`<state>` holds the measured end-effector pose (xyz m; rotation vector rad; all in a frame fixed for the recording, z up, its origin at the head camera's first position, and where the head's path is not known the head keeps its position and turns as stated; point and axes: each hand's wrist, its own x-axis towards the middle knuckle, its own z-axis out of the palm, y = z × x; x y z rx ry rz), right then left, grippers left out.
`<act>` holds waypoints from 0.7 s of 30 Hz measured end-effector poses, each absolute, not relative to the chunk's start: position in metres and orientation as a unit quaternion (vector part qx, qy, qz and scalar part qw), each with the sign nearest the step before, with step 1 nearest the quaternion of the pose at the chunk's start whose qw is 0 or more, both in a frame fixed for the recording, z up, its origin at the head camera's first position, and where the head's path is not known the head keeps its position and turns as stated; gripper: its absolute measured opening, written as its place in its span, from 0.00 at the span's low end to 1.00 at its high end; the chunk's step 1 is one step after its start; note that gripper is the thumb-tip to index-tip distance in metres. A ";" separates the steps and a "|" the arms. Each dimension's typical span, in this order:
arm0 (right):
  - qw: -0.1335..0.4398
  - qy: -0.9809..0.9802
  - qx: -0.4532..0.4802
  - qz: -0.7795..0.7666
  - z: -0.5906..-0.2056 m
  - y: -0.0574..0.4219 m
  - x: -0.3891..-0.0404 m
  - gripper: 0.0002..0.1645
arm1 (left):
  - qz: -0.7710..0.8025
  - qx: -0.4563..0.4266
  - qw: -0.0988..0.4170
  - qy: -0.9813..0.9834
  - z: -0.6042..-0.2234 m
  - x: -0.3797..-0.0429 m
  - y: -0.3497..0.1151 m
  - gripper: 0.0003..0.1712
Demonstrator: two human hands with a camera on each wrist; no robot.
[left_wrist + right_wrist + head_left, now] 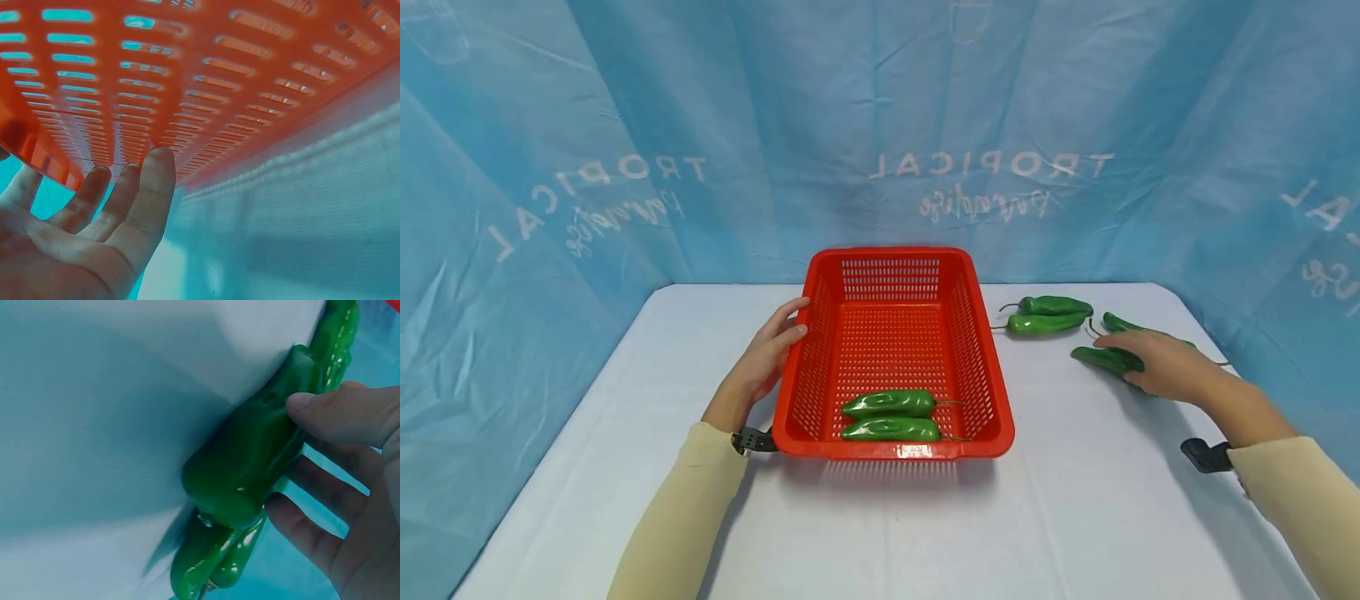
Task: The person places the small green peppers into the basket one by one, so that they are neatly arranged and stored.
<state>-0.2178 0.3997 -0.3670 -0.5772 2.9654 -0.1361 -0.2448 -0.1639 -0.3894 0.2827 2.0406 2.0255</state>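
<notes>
A red plastic basket (pixel 891 450) with slotted walls stands on the white table, and two green chili peppers (pixel 891 405) lie inside along its near wall. My left hand (pixel 767 354) is at the basket's left side; in the left wrist view its fairly straight fingers (pixel 156 175) touch the slotted outer wall. Over on the right, my right hand (pixel 1165 364) holds a green chili pepper (pixel 250 450), thumb on one side and fingers partly hidden on the other. Another chili pepper (pixel 1123 323) lies just behind that hand, partly covered by it.
Two more green chili peppers (pixel 1047 325) lie side by side between the basket and my right hand, stems to the left. A blue printed curtain (pixel 880 125) hangs behind and beside the white table (pixel 880 533).
</notes>
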 end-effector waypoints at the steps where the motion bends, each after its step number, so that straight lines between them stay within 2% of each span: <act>1: 0.056 0.979 -0.190 -0.039 -0.368 0.400 -0.217 0.34 | 0.695 0.097 0.126 0.701 -0.390 -0.245 -0.164 0.33; 10: 0.037 0.979 -0.201 -0.015 -0.372 0.400 -0.215 0.29 | 0.695 0.098 0.129 0.700 -0.390 -0.245 -0.164 0.33; 15: 0.041 0.979 -0.199 -0.031 -0.372 0.398 -0.216 0.22 | 0.691 0.094 0.126 0.706 -0.388 -0.244 -0.163 0.34; 21: 0.060 0.980 -0.181 -0.063 -0.373 0.394 -0.218 0.20 | 0.687 0.086 0.120 0.711 -0.389 -0.244 -0.163 0.34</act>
